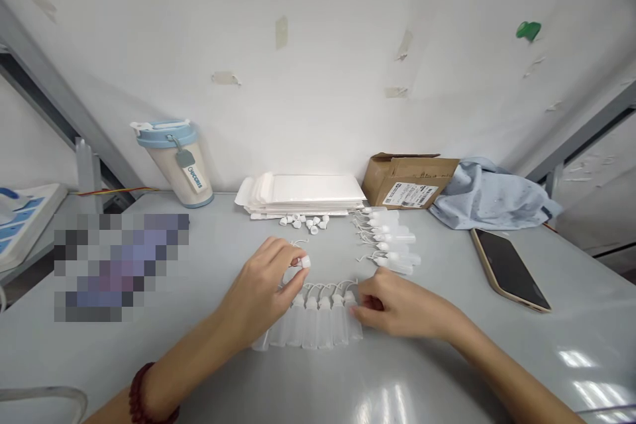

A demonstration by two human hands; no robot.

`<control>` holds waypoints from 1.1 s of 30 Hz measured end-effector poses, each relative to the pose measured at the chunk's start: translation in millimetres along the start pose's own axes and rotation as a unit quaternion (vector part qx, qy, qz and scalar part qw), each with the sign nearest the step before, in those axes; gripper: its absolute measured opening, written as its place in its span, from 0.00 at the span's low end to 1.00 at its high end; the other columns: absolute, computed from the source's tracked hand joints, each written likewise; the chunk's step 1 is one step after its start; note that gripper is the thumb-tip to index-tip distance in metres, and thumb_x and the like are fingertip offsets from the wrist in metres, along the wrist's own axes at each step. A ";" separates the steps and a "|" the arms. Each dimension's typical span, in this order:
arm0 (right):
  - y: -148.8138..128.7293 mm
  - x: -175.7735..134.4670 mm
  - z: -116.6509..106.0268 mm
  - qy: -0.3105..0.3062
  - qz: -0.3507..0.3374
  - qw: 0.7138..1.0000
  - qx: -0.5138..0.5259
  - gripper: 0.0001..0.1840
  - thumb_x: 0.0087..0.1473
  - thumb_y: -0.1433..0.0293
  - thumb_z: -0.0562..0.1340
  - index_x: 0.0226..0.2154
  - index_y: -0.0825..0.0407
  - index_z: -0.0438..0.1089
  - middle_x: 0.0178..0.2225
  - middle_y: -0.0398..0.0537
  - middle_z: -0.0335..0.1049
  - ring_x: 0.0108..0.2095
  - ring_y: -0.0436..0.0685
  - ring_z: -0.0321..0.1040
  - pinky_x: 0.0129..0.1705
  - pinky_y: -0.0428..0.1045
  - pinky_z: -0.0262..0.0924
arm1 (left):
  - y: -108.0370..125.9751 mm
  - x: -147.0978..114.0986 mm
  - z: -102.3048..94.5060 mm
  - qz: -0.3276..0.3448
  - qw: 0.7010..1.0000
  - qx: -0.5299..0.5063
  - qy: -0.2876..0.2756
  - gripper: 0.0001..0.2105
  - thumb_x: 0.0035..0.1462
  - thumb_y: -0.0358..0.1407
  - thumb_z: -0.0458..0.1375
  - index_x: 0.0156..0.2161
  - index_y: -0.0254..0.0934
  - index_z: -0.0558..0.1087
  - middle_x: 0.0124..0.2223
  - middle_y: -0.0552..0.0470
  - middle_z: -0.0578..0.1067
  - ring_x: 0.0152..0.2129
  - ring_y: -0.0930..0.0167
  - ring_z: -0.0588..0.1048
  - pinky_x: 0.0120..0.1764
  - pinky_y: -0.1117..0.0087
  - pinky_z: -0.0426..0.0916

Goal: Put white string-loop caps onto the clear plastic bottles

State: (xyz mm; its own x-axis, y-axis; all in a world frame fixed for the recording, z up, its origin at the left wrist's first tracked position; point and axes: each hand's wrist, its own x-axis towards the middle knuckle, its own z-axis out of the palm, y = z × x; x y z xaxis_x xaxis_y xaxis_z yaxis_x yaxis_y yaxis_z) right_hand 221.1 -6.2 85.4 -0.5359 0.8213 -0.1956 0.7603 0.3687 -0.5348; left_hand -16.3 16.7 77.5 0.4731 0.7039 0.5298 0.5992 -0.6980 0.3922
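Between the thumb and forefinger of my left hand is a small white cap, held above the left part of a row of clear plastic dropper bottles. These bottles lie side by side, their white strings looped at the top ends. My right hand is closed at the right end of the row, its fingertips on the neck of the last bottle. Part of the row's left end is hidden behind my left hand. Loose white caps lie in a cluster beyond my hands.
More dropper bottles with strings lie at the right. Behind stand a stack of white packets, a cardboard box and a tumbler. A blue cloth and a phone are at the right; a blurred item is left.
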 end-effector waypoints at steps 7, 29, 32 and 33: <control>0.7 0.5 -0.2 -0.004 0.065 0.998 -0.008 0.20 0.50 0.62 0.57 0.14 0.53 0.51 0.15 0.37 0.47 0.17 0.44 0.42 0.17 0.44 0.37 | 3.3 -2.3 4.4 0.002 1.000 -0.020 -0.020 0.06 0.57 0.28 0.50 0.37 0.36 0.67 0.30 0.52 0.68 0.30 0.70 0.66 0.33 0.69 0.63; -5.5 4.8 9.4 0.230 -0.028 0.973 -0.005 0.10 0.53 0.63 0.59 0.29 0.51 0.59 0.19 0.38 0.60 0.17 0.47 0.56 0.20 0.42 0.50 | 20.3 -4.2 7.3 -0.078 0.988 -0.123 -0.051 0.04 0.55 0.34 0.54 0.35 0.38 0.71 0.27 0.54 0.67 0.26 0.71 0.67 0.29 0.71 0.64; -3.9 6.5 19.1 0.281 -0.083 0.955 -0.047 0.09 0.54 0.64 0.58 0.29 0.51 0.60 0.21 0.40 0.64 0.17 0.46 0.57 0.19 0.42 0.51 | 24.2 -3.3 6.5 -0.136 0.974 -0.164 -0.082 0.06 0.55 0.38 0.54 0.31 0.38 0.71 0.25 0.54 0.67 0.24 0.72 0.66 0.24 0.74 0.61; -3.0 7.2 21.7 0.295 -0.102 0.948 -0.061 0.09 0.55 0.64 0.58 0.29 0.52 0.60 0.22 0.41 0.65 0.17 0.46 0.58 0.19 0.43 0.52 | 25.2 -3.0 6.2 -0.154 0.967 -0.177 -0.094 0.08 0.55 0.39 0.54 0.29 0.38 0.70 0.25 0.55 0.66 0.23 0.73 0.65 0.23 0.74 0.60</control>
State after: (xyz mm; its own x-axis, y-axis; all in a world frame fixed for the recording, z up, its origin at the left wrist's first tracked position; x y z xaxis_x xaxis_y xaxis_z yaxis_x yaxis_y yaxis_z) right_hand 206.9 -10.8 67.7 -0.4047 0.8148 0.4152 0.7191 0.5640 -0.4060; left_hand 1.4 -2.2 81.1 0.4364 0.8743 0.2128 0.4880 -0.4286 0.7604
